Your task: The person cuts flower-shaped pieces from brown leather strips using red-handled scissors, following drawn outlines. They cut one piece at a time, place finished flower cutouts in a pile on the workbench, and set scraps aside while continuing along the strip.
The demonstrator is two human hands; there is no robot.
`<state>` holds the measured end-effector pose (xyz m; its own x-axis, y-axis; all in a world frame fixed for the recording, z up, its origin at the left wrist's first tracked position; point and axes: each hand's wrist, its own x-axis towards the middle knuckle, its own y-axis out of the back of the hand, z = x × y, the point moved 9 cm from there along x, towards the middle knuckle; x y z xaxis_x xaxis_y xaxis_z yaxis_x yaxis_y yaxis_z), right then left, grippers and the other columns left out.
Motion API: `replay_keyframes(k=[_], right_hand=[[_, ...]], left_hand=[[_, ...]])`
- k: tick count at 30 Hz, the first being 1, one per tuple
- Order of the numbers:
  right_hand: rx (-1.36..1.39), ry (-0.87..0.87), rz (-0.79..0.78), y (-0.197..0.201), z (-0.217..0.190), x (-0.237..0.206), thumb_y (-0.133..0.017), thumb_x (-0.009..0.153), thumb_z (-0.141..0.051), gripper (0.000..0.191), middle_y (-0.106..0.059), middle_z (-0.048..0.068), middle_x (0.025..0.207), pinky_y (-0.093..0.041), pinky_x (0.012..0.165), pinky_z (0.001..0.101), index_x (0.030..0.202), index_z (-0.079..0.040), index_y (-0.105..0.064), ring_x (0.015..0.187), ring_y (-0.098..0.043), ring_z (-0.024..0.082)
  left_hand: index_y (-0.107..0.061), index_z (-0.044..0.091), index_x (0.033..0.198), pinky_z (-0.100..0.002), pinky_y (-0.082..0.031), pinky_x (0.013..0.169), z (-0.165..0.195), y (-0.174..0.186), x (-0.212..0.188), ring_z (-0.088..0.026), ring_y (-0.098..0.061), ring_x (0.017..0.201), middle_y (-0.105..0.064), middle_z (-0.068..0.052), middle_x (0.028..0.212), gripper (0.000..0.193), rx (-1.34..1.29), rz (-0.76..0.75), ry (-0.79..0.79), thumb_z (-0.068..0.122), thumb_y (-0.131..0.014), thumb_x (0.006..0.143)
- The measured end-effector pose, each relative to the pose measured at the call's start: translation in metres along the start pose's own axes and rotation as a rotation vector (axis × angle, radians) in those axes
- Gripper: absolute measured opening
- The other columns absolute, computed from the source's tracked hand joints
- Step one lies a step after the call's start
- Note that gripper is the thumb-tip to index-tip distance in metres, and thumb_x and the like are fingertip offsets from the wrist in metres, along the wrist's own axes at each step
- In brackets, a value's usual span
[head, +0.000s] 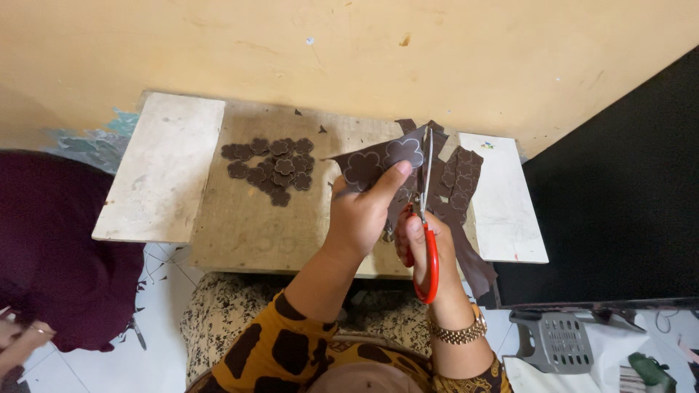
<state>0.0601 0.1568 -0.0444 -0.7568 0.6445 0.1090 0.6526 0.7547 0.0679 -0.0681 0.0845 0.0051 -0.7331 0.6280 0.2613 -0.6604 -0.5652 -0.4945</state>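
My left hand [362,211] pinches a brown sheet strip [378,161] with flower outlines drawn on it, holding it up over the wooden board [240,225]. My right hand [426,244] grips red-handled scissors [428,247], whose blades point upward along the strip's right edge. A pile of several cut brown flower shapes [273,167] lies on the board to the left of my hands. More brown strips with cut-out holes [459,189] lie under and to the right of the scissors.
The low board rests against a yellow wall [349,51]. A dark red cloth [51,247] lies at the left, with another person's hand [18,338] at the bottom left. A black surface [626,204] stands at the right, with a grey plastic item [557,342] below it.
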Motion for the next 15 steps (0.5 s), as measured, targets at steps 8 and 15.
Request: replay_keyframes(k=[8,15], right_hand=[[0.035,-0.066,-0.008,-0.004,0.011,0.0,-0.058,0.095,-0.062,0.056,-0.046,-0.002,0.066,-0.035,0.047,0.0238,0.084,-0.007,-0.055,0.054,-0.043,0.008],[-0.002,-0.085,-0.006,-0.006,0.016,-0.002,-0.057,0.094,-0.063,0.056,-0.047,-0.002,0.065,-0.036,0.045,0.0235,0.081,-0.008,-0.053,0.053,-0.044,0.008]], left_hand=[[-0.076,0.002,0.104,-0.023,-0.045,0.07,-0.013,0.009,0.005,-0.005,-0.057,0.078,-0.069,0.005,0.088,0.015,-0.084,0.019,0.002,0.016,-0.073,0.1],[-0.073,0.0,0.109,-0.024,-0.05,0.083,-0.013,0.014,0.008,-0.008,-0.066,0.092,-0.075,-0.002,0.103,0.015,-0.142,0.041,-0.038,0.011,-0.071,0.099]])
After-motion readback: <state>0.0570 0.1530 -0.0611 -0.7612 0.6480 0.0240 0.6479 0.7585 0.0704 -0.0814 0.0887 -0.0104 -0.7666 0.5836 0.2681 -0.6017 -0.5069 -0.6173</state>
